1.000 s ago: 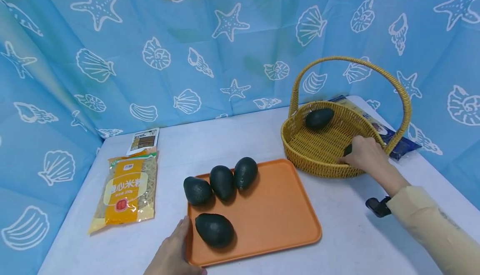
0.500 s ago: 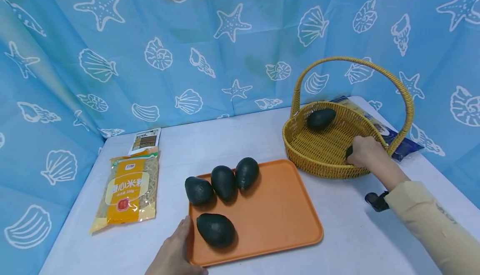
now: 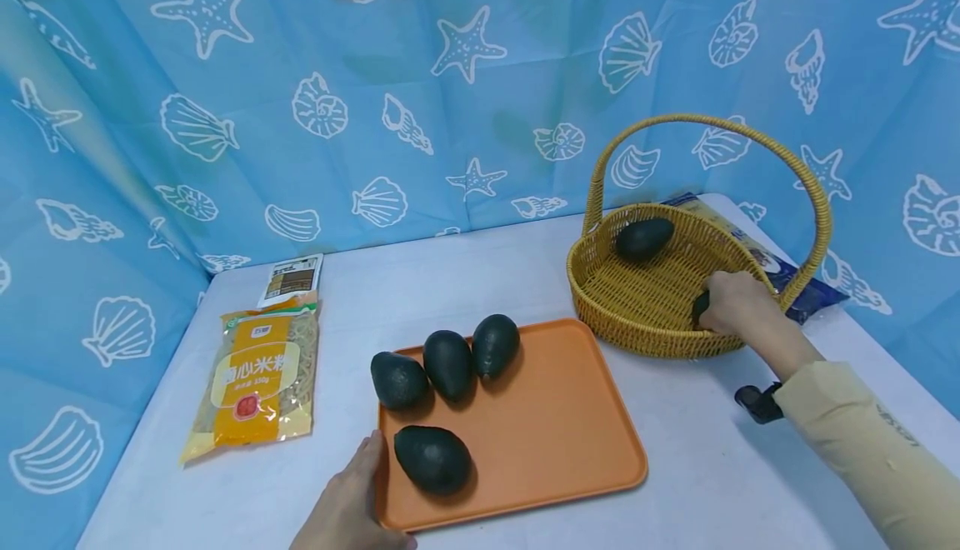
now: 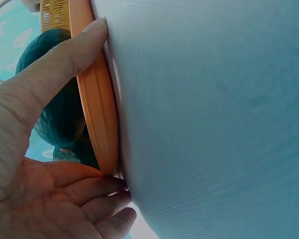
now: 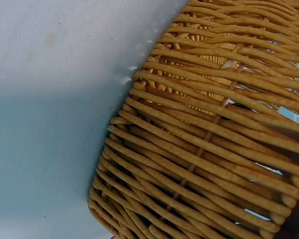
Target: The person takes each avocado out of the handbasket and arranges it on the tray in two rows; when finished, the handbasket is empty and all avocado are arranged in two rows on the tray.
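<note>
My left hand (image 3: 348, 500) holds the near-left corner of an orange tray (image 3: 555, 417), thumb on the front edge and fingers along the left side, as the left wrist view also shows. On the tray lie several dark green avocados; one avocado (image 3: 432, 460) is near the hand, the others sit in a row along the far left edge. My right hand (image 3: 738, 307) reaches into a wicker basket (image 3: 622, 317) and grips a dark avocado (image 3: 701, 307), mostly hidden by the hand. Another avocado (image 3: 643, 239) rests at the basket's back. In the right wrist view, basket wall (image 5: 204, 139) hides the fingers.
A bag of rice noodles (image 3: 258, 379) and a small white packet (image 3: 292, 280) lie on the left of the white-covered table. Behind the basket is a dark blue package (image 3: 813, 296). The basket's tall handle (image 3: 693, 119) arches above the right hand. A blue curtain hangs behind.
The head view shifts slightly. Both hands stay nearly in place, the left at the tray and the right on the avocado inside the basket; the other avocados have not moved.
</note>
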A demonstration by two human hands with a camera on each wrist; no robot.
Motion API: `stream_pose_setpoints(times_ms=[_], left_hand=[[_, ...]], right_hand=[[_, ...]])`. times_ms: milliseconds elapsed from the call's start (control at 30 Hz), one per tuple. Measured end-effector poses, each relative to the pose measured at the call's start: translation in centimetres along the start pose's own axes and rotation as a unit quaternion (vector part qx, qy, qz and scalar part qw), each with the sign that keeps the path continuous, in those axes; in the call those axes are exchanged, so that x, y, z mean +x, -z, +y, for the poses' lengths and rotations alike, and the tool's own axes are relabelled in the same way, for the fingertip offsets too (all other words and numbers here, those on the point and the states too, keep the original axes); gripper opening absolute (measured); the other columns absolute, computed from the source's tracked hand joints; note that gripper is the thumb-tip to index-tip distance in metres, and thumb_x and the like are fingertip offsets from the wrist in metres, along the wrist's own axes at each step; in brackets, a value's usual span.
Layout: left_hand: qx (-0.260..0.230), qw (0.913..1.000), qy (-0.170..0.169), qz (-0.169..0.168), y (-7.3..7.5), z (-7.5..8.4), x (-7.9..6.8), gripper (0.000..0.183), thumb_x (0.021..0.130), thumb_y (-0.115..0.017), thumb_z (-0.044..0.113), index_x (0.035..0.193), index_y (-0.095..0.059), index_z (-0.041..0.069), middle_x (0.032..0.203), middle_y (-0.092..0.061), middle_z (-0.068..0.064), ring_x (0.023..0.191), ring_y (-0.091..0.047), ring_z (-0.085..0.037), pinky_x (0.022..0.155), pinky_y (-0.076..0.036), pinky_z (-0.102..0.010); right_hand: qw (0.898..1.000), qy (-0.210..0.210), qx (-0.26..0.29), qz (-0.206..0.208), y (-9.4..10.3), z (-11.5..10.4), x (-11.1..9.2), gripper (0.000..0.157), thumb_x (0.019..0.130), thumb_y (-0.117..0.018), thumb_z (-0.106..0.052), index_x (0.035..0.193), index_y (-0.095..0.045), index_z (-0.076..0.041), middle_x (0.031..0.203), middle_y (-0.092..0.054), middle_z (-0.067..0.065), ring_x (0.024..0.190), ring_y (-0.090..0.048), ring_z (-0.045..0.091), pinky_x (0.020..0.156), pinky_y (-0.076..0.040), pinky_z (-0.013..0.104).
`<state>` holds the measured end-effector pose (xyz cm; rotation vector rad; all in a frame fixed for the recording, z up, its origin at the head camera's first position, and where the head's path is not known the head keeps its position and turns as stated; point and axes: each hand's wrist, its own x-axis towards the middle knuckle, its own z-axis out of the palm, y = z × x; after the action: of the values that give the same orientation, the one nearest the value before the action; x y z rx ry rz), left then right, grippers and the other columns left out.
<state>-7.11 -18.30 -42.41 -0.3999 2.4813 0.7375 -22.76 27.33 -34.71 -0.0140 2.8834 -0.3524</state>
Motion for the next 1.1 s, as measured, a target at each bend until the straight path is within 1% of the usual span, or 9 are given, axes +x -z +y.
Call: stream_pose_setpoints(times_ms=[167,300,333,400,500,600,733,900,1100], left_hand=[[-0.005,1.0,0.0,0.001,0.05,0.0,-0.12,0.138,0.04,-0.096,0.03,0.152,-0.021,0.003,0.153,-0.029,-0.025,0.135,-0.035,-0.044,0.108,-0.034,-0.065],[-0.006,1.0,0.0,0.002,0.1,0.13,-0.26,0.137,0.041,-0.096,0.029,0.152,-0.021,0.003,0.153,-0.029,-0.025,0.135,-0.035,-0.045,0.108,-0.034,-0.064],[-0.006,1.0,-0.001,0.002,0.11,0.18,-0.29,0.137,0.041,-0.096,0.028,0.152,-0.021,0.003,0.153,-0.029,-0.025,0.135,-0.035,-0.045,0.108,-0.034,-0.064],[-0.007,1.0,-0.001,0.004,0.14,0.25,-0.36,0.136,0.041,-0.096,0.028,0.152,-0.021,0.003,0.153,-0.029,-0.025,0.136,-0.035,-0.044,0.108,-0.034,-0.064],[-0.007,1.0,-0.003,0.004,0.19,0.35,-0.46,0.136,0.042,-0.096,0.027,0.152,-0.02,0.003,0.154,-0.029,-0.025,0.135,-0.035,-0.044,0.108,-0.034,-0.064],[-0.004,1.0,-0.002,0.004,0.2,0.43,-0.5,0.136,0.042,-0.096,0.027,0.152,-0.02,0.002,0.153,-0.029,-0.026,0.135,-0.035,-0.045,0.108,-0.034,-0.065],[-0.008,1.0,0.002,0.004,0.19,0.47,-0.51,0.135,0.043,-0.096,0.026,0.152,-0.02,0.002,0.153,-0.029,-0.026,0.135,-0.035,-0.045,0.107,-0.034,-0.065],[-0.011,0.9999,0.004,0.003,0.2,0.45,-0.53,0.136,0.042,-0.096,0.026,0.152,-0.02,0.003,0.153,-0.029,-0.026,0.135,-0.035,-0.045,0.107,-0.035,-0.064],[-0.012,0.9999,0.0,0.002,0.32,0.47,-0.64,0.137,0.041,-0.096,0.027,0.152,-0.02,0.003,0.153,-0.029,-0.026,0.135,-0.035,-0.044,0.108,-0.035,-0.063]], right_hand=[[1.0,0.004,0.011,0.019,-0.22,0.1,-0.09,0.04,0.078,-0.071,-0.007,0.105,-0.057,0.018,0.08,-0.059,0.022,0.069,-0.051,0.03,0.055,-0.047,0.03],[0.999,0.004,0.019,0.031,-0.35,0.07,-0.15,0.051,0.076,-0.076,-0.012,0.111,-0.056,0.019,0.088,-0.061,0.028,0.071,-0.053,0.031,0.058,-0.051,0.036],[0.999,0.004,0.017,0.032,-0.36,0.07,-0.17,0.055,0.075,-0.077,-0.014,0.113,-0.055,0.02,0.091,-0.061,0.031,0.072,-0.054,0.032,0.06,-0.054,0.039],[0.999,0.005,0.017,0.033,-0.34,0.09,-0.2,0.061,0.074,-0.079,-0.017,0.115,-0.054,0.02,0.095,-0.061,0.034,0.073,-0.055,0.033,0.06,-0.055,0.041],[1.0,0.004,0.014,0.025,-0.23,0.06,-0.13,0.063,0.075,-0.08,-0.018,0.117,-0.054,0.02,0.101,-0.06,0.038,0.075,-0.058,0.034,0.062,-0.057,0.043],[1.0,0.002,0.016,0.01,-0.08,0.02,0.04,0.063,0.076,-0.078,-0.018,0.121,-0.053,0.019,0.107,-0.059,0.039,0.078,-0.058,0.034,0.067,-0.058,0.045],[1.0,-0.001,0.022,-0.003,-0.08,0.05,0.22,0.067,0.078,-0.077,-0.018,0.127,-0.049,0.018,0.115,-0.055,0.041,0.085,-0.058,0.037,0.075,-0.057,0.051],[0.999,0.014,0.037,0.018,-0.51,0.28,0.23,0.072,0.077,-0.078,-0.02,0.131,-0.047,0.016,0.12,-0.051,0.042,0.094,-0.056,0.043,0.081,-0.054,0.059],[0.995,0.051,0.064,0.05,-0.99,0.47,-0.17,0.072,0.078,-0.077,-0.023,0.135,-0.047,0.009,0.124,-0.05,0.042,0.105,-0.051,0.051,0.083,-0.05,0.064]])
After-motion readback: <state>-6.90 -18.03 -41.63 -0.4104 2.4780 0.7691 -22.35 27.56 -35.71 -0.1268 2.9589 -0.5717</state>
